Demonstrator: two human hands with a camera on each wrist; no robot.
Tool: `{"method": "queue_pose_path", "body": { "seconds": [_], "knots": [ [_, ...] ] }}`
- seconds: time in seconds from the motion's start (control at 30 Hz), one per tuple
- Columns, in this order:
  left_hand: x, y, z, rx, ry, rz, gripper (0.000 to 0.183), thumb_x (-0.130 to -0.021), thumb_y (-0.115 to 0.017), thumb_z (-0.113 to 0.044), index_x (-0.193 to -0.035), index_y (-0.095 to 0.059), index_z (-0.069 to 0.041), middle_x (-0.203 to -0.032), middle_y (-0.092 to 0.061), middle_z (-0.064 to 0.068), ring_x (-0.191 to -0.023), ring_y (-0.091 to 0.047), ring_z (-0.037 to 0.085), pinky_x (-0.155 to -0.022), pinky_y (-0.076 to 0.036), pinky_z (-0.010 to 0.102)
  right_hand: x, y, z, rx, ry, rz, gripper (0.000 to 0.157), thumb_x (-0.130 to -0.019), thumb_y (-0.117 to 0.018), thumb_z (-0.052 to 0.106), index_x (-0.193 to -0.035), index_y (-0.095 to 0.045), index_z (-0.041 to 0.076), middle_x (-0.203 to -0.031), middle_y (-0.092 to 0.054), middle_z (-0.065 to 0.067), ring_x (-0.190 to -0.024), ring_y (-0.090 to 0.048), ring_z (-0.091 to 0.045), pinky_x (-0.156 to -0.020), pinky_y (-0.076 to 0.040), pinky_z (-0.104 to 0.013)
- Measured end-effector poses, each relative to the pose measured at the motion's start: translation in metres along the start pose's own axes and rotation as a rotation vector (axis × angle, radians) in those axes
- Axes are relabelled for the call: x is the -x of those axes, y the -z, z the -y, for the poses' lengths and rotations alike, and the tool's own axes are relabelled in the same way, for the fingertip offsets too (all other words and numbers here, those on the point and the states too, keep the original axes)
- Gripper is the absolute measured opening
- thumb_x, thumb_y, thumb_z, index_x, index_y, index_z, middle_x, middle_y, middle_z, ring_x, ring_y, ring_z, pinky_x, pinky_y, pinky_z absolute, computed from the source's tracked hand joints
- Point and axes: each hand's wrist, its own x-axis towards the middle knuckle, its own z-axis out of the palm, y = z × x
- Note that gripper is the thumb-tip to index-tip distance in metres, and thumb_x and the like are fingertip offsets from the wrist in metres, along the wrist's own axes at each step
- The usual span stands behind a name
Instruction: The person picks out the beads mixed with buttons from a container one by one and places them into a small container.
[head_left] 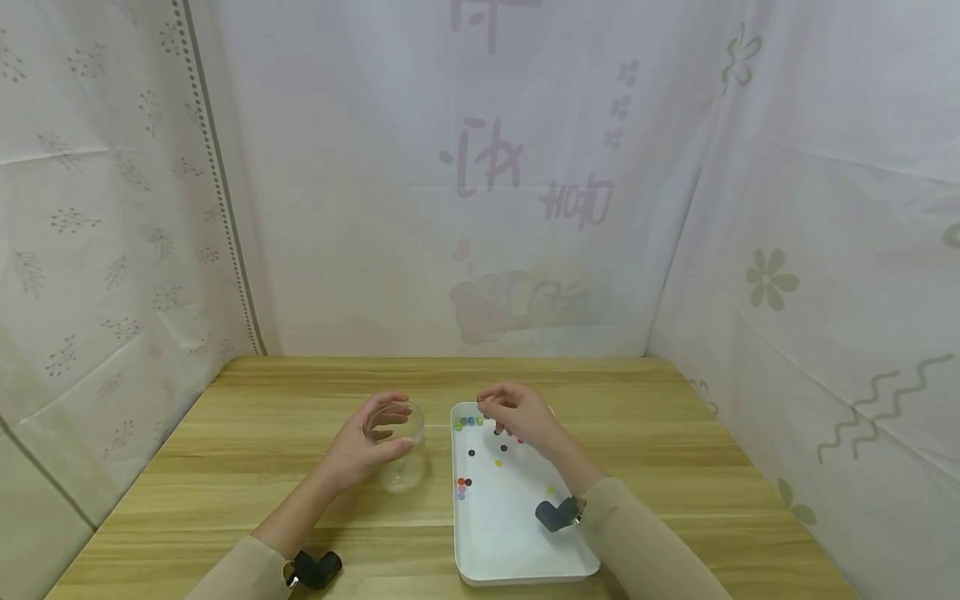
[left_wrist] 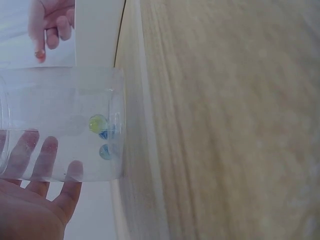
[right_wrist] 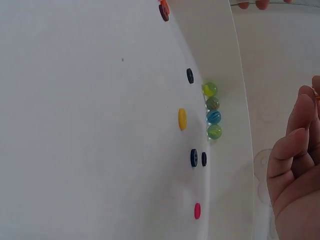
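Note:
My left hand (head_left: 352, 450) grips a clear plastic jar (head_left: 405, 473) from its left side, thumb and fingers around the upper part. A few glass marbles (left_wrist: 98, 124), yellow-green and blue, lie at its bottom. Over the far end of a white tray (head_left: 517, 537), my right hand (head_left: 527, 417) pinches a small orange marble (left_wrist: 39, 53) between its fingertips, mostly covered. Several glass marbles (right_wrist: 213, 117) sit in a row against the tray's far wall. Buttons (right_wrist: 182, 119) in black, yellow, red and pink are scattered on the tray floor.
The jar and tray stand side by side on a wooden table (head_left: 225, 467), the tray to the right. A small cluster of buttons (head_left: 461, 482) lies along the tray's left wall. Patterned curtains (head_left: 360, 208) enclose the table at the back and sides.

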Motion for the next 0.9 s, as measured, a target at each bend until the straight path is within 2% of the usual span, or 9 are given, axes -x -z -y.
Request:
{"method": "queue_pose_path", "body": {
  "seconds": [0.1, 0.2, 0.3, 0.43, 0.53, 0.77, 0.9],
  "knots": [
    [0.000, 0.000, 0.000, 0.006, -0.005, -0.006, 0.065, -0.096, -0.083, -0.020, -0.153, -0.052, -0.016, -0.149, -0.066, 0.018, -0.139, -0.061, 0.043, -0.115, -0.048, 0.070, 0.002, -0.001, 0.007, -0.031, 0.021, 0.018, 0.029, -0.101, -0.080, 0.033, -0.127, -0.077, 0.020, -0.103, -0.076, -0.024, -0.077, -0.063, -0.046, -0.046, -0.037, -0.022],
    [-0.001, -0.001, 0.000, 0.014, -0.007, -0.011, 0.065, -0.097, -0.083, -0.019, -0.154, -0.052, -0.015, -0.148, -0.066, 0.019, -0.139, -0.061, 0.043, -0.115, -0.048, 0.070, 0.003, -0.003, 0.013, -0.056, 0.036, 0.033, 0.027, -0.101, -0.080, 0.031, -0.126, -0.077, 0.020, -0.093, -0.075, -0.014, -0.074, -0.062, -0.040, -0.047, -0.036, -0.023],
    [-0.001, 0.000, 0.000, 0.011, -0.003, -0.012, 0.065, -0.097, -0.083, -0.019, -0.154, -0.052, -0.015, -0.149, -0.066, 0.018, -0.139, -0.061, 0.043, -0.115, -0.048, 0.069, 0.003, -0.004, 0.017, -0.075, 0.045, 0.043, 0.028, -0.102, -0.080, 0.028, -0.127, -0.077, 0.017, -0.090, -0.074, -0.003, -0.073, -0.062, -0.033, -0.052, -0.042, -0.024],
    [-0.001, 0.000, 0.001, 0.007, -0.008, -0.009, 0.066, -0.097, -0.083, -0.018, -0.155, -0.051, -0.013, -0.149, -0.066, 0.020, -0.139, -0.061, 0.043, -0.115, -0.048, 0.069, 0.003, -0.006, 0.023, -0.092, 0.060, 0.053, 0.027, -0.102, -0.079, 0.024, -0.127, -0.077, 0.015, -0.097, -0.076, -0.008, -0.074, -0.062, -0.028, -0.061, -0.052, -0.028],
    [0.000, 0.001, 0.003, 0.004, -0.012, -0.006, 0.065, -0.098, -0.082, -0.018, -0.155, -0.051, -0.013, -0.149, -0.065, 0.021, -0.139, -0.061, 0.044, -0.114, -0.049, 0.069, 0.003, -0.007, 0.028, -0.095, 0.070, 0.060, 0.024, -0.102, -0.079, 0.023, -0.126, -0.078, 0.017, -0.101, -0.076, -0.015, -0.073, -0.062, -0.024, -0.063, -0.054, -0.028],
    [-0.001, 0.000, 0.002, 0.012, -0.012, -0.009, 0.064, -0.097, -0.082, -0.017, -0.154, -0.052, -0.015, -0.149, -0.065, 0.022, -0.138, -0.062, 0.043, -0.114, -0.050, 0.068, 0.003, -0.010, 0.040, -0.088, 0.109, 0.076, 0.024, -0.103, -0.077, 0.024, -0.126, -0.077, 0.016, -0.096, -0.076, -0.004, -0.073, -0.063, -0.021, -0.060, -0.050, -0.024],
    [-0.001, 0.000, 0.002, 0.009, -0.009, -0.009, 0.064, -0.097, -0.082, -0.017, -0.154, -0.051, -0.015, -0.149, -0.065, 0.023, -0.138, -0.062, 0.042, -0.114, -0.050, 0.067, 0.002, -0.012, 0.046, -0.095, 0.116, 0.080, 0.024, -0.104, -0.077, 0.024, -0.127, -0.076, 0.016, -0.095, -0.075, -0.004, -0.073, -0.063, -0.024, -0.059, -0.050, -0.023]
  ]
}}
